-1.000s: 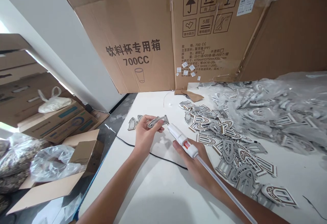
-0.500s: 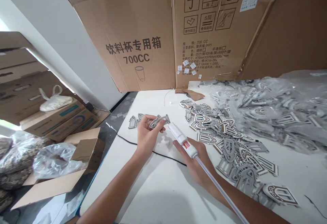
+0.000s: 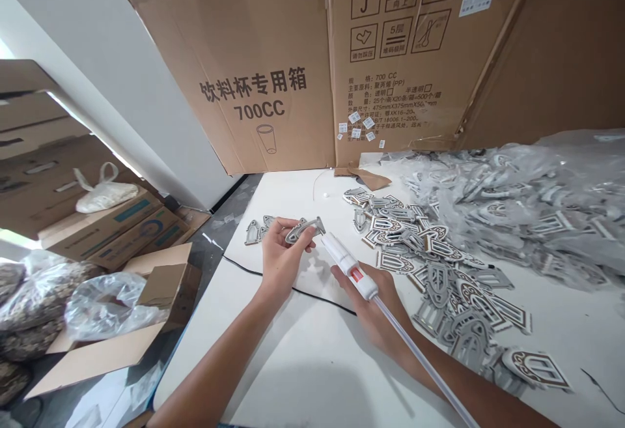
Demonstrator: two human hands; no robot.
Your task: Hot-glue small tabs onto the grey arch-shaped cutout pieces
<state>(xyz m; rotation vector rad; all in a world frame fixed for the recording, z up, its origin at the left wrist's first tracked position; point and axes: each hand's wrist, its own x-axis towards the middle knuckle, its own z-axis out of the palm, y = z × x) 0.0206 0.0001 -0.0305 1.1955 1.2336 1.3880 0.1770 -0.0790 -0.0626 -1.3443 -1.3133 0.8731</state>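
Note:
Between thumb and fingers, my left hand (image 3: 283,255) pinches a small grey arched frame piece (image 3: 303,230), tilted above the table. My right hand (image 3: 378,298) is wrapped round a white hot glue gun (image 3: 344,260) with a red patch on its side. A long clear glue stick (image 3: 422,357) runs out of its back end over my right forearm. The gun's nozzle is at the right end of the frame piece; whether they touch I cannot tell. A few similar grey pieces (image 3: 252,232) lie just beyond my left hand, partly hidden by it.
A heap of arched pieces (image 3: 437,285), grey or brown-patterned, covers the table's right side, with plastic-bagged ones (image 3: 508,200) behind. A large cardboard box (image 3: 273,37) stands at the back. A black cable (image 3: 322,301) crosses the white table (image 3: 293,363). An open carton (image 3: 168,285) sits left.
Both hands, the frame piece and the glue gun stay almost where they were. The camera view has shifted only slightly.

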